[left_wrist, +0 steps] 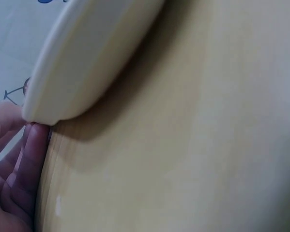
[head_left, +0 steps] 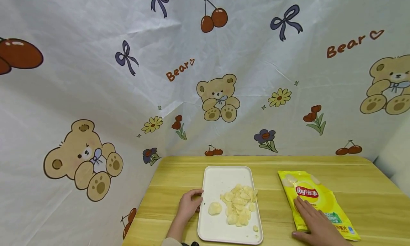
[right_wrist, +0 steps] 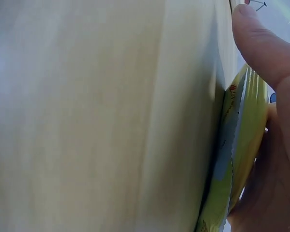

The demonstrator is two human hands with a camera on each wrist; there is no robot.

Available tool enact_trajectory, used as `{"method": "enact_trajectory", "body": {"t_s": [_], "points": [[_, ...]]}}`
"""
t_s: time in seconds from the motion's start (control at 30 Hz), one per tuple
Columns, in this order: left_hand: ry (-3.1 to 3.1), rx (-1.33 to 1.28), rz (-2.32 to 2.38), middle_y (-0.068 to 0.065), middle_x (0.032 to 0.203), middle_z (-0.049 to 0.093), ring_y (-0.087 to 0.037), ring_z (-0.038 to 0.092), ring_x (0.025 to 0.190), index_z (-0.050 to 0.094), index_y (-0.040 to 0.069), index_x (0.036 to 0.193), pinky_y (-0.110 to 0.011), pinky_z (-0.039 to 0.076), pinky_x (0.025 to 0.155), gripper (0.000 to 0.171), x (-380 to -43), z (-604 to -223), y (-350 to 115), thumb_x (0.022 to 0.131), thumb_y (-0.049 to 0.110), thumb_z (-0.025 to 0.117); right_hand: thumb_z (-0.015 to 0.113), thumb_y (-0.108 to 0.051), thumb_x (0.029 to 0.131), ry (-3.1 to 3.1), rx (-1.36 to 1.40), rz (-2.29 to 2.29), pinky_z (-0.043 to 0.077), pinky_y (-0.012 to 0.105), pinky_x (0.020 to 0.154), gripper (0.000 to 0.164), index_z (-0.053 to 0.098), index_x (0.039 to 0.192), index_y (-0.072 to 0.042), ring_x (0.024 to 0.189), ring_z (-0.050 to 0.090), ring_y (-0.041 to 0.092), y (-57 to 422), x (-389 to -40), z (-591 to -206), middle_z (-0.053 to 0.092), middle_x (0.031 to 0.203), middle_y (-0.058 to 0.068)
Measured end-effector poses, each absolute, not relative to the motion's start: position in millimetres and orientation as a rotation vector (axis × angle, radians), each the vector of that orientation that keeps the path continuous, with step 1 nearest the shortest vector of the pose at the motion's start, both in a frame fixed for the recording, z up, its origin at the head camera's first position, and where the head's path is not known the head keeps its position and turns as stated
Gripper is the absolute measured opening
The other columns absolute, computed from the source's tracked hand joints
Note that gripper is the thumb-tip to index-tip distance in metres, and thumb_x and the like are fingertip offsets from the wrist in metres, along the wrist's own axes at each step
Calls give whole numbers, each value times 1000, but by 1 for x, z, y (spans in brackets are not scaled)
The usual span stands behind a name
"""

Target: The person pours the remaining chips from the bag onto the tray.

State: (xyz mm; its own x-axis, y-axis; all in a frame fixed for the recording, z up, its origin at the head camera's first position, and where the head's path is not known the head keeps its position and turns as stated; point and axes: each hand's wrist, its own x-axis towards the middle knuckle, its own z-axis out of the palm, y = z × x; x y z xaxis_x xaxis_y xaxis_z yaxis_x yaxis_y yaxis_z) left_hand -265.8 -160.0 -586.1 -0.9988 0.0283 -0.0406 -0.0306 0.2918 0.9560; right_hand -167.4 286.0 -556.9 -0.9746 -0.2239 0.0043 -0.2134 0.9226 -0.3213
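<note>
A white rectangular tray (head_left: 213, 182) lies on the table with a heap of potato chips (head_left: 238, 205) on its right half. One larger chip (head_left: 215, 208) sits apart toward the left. My left hand (head_left: 189, 205) pinches the tray's left rim; in the left wrist view its fingers (left_wrist: 36, 145) reach beneath the edge. To the right, a yellow Lay's chip bag (head_left: 330, 203) lies flat and tilted on the table. Across the bag's lower left part rests my right hand (head_left: 320, 226), fingers extended, thumb off its edge. The hand's underside is mostly hidden.
The wooden table (head_left: 272, 217) ends at the back against a hanging white cloth (head_left: 243, 54) printed with bears, bows and flowers. The cloth also runs along the left side. Small crumbs (head_left: 255, 228) lie near the tray's front right corner.
</note>
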Motion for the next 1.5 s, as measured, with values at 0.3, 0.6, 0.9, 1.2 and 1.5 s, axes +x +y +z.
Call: {"method": "enact_trajectory", "body": {"t_s": [0.3, 0.6, 0.9, 1.2, 1.5], "points": [[2459, -26, 1840, -9, 112, 66, -13, 64, 62, 69, 14, 116, -29, 57, 53, 28, -266, -585, -160, 89, 10, 66, 57, -81, 67, 3047, -351, -469, 29, 75, 96, 113, 36, 147, -4, 135, 33, 47, 279, -164, -558, 33, 152, 22], [2452, -9, 1849, -10, 109, 66, -11, 62, 61, 69, 12, 117, -27, 56, 52, 29, -266, -584, -159, 88, 10, 66, 63, -74, 68, 3105, -372, -504, 30, 72, 98, 107, 39, 145, -6, 133, 34, 48, 278, -161, -554, 33, 151, 24], [2444, -13, 1857, -11, 105, 67, -12, 61, 60, 69, 10, 117, -28, 56, 52, 29, -265, -583, -159, 89, 9, 65, 67, -75, 64, 3129, -348, -617, 23, 72, 100, 106, 40, 146, -13, 134, 30, 44, 283, -161, -551, 27, 154, 21], [2458, -20, 1857, -13, 104, 68, -12, 61, 59, 69, 10, 118, -27, 56, 52, 30, -266, -582, -159, 89, 10, 65, 69, -68, 68, 3175, -360, -632, 23, 72, 99, 102, 36, 148, -15, 131, 31, 48, 286, -162, -544, 24, 154, 20], [2409, 57, 1864, -18, 118, 61, -14, 64, 64, 61, 2, 126, -31, 57, 53, 40, -261, -581, -162, 86, 0, 62, 71, -61, 72, 3203, -361, -653, 11, 75, 104, 97, 38, 145, -8, 138, 23, 46, 288, -160, -544, 29, 150, 26]]}}
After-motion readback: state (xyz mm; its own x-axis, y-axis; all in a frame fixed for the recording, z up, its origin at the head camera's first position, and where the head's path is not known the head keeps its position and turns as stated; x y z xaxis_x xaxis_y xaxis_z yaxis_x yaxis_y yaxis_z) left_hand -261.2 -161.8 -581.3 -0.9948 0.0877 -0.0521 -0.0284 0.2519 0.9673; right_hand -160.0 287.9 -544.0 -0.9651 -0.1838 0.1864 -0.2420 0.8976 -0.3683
